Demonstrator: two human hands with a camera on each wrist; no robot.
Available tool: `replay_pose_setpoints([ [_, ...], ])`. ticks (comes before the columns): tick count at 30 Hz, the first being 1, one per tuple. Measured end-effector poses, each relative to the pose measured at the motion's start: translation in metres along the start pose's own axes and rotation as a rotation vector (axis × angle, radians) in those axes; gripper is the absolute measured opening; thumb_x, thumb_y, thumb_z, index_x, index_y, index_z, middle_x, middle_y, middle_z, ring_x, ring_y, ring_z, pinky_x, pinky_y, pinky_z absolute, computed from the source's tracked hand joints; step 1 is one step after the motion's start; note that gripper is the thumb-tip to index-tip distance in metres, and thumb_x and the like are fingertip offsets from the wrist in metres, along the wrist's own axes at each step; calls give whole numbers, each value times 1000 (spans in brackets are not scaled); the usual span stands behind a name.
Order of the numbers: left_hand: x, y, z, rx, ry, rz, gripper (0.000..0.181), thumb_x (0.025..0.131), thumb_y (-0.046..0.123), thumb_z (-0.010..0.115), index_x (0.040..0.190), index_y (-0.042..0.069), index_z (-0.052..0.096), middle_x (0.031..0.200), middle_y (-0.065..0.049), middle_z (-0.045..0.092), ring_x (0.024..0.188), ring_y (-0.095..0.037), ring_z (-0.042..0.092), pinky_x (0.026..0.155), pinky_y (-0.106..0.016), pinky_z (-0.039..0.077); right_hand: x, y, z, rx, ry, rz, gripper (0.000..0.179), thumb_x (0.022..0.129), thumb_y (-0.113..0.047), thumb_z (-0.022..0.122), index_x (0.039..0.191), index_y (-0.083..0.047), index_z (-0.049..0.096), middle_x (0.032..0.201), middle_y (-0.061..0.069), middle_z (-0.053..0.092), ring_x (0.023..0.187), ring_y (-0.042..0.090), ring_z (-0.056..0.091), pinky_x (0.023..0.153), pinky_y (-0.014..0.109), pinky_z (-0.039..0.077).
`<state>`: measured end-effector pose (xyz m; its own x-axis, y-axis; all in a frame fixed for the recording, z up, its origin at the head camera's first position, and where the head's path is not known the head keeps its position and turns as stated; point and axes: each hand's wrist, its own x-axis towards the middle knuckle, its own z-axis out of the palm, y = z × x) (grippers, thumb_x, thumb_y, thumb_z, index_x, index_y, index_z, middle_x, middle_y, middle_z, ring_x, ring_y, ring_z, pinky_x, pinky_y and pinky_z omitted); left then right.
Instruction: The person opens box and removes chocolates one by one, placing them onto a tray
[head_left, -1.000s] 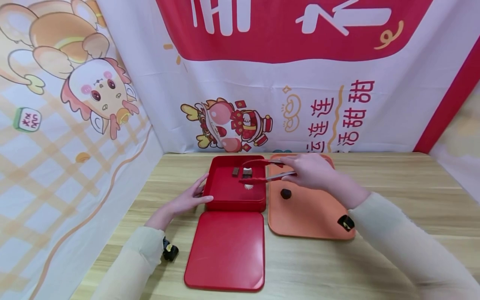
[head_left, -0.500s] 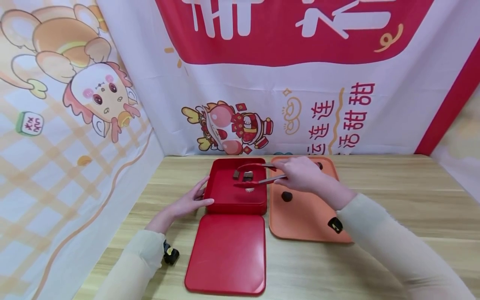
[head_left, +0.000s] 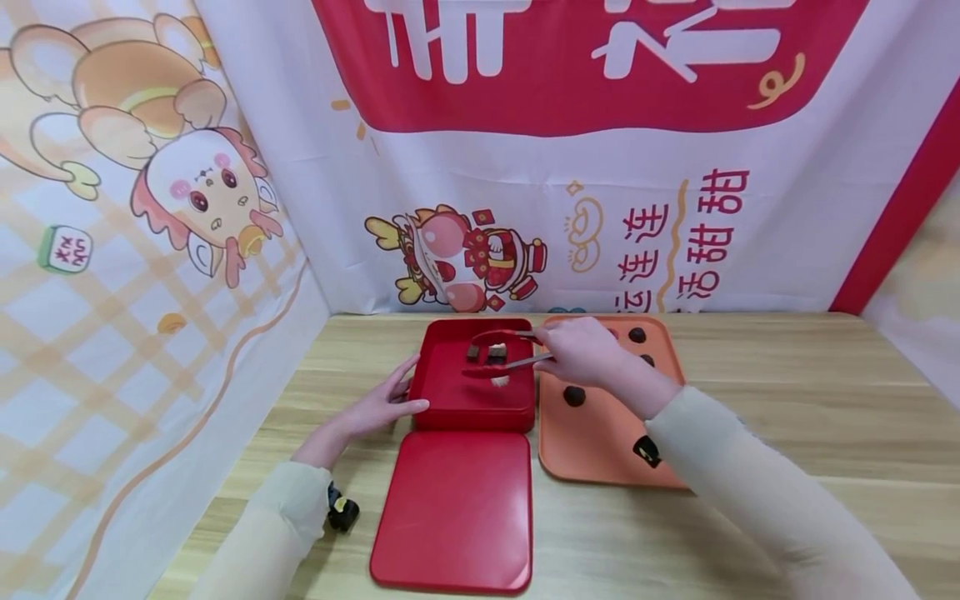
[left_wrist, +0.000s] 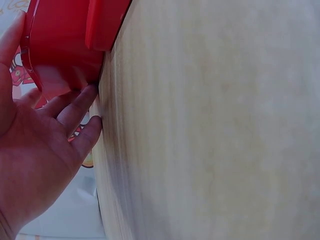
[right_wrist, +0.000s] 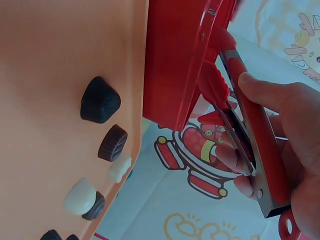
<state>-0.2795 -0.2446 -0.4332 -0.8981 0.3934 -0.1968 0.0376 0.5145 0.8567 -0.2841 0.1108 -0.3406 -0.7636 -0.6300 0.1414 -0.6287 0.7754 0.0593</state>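
My right hand (head_left: pixel 585 348) grips a pair of red-tipped tongs (head_left: pixel 525 364), whose spread arms reach over the open red box (head_left: pixel 450 390). Inside that box sit a small brown chocolate (head_left: pixel 473 354), a darker one (head_left: pixel 497 355) and a white one (head_left: pixel 499 382), partly overlapped by the tongs. In the right wrist view the thumb presses along the upper arm of the tongs, and the tips stand apart at the box's rim. My left hand (head_left: pixel 378 408) rests against the box's left side, fingers (left_wrist: pixel 75 111) extended along the wall and thumb at the front corner.
To the right of the box lies an orange tray (head_left: pixel 585 446) bearing several chocolates, dark (right_wrist: pixel 100 100) and white (right_wrist: pixel 80 196). A red lid (head_left: pixel 453 510) lies flat in front of the box. Printed cloth (head_left: pixel 600 158) hangs behind the wooden table (head_left: pixel 787 400).
My right hand and the tongs have shifted left, farther over the box, uncovering more chocolates on the tray. The left hand stays at the box's side.
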Motion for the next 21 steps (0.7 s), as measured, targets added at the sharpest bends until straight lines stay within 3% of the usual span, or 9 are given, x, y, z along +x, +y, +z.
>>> replay_pose_setpoints([
  [8, -1, -1, 0, -2, -4, -1, 89, 91, 38, 67, 157, 32, 7, 157, -18, 21, 142, -39, 22, 108, -58, 28, 15, -1, 9, -20, -35, 56, 29, 86, -39, 74, 94, -12, 67, 76, -2, 62, 69, 17, 62, 58, 31, 51],
  [21, 0, -1, 1, 3, -8, 51, 88, 93, 32, 66, 158, 27, 6, 156, -22, 21, 141, -41, 23, 110, -57, 26, 24, 3, 15, 1, -81, 73, 33, 87, -41, 73, 97, -10, 67, 70, -3, 58, 63, 16, 57, 54, 30, 46],
])
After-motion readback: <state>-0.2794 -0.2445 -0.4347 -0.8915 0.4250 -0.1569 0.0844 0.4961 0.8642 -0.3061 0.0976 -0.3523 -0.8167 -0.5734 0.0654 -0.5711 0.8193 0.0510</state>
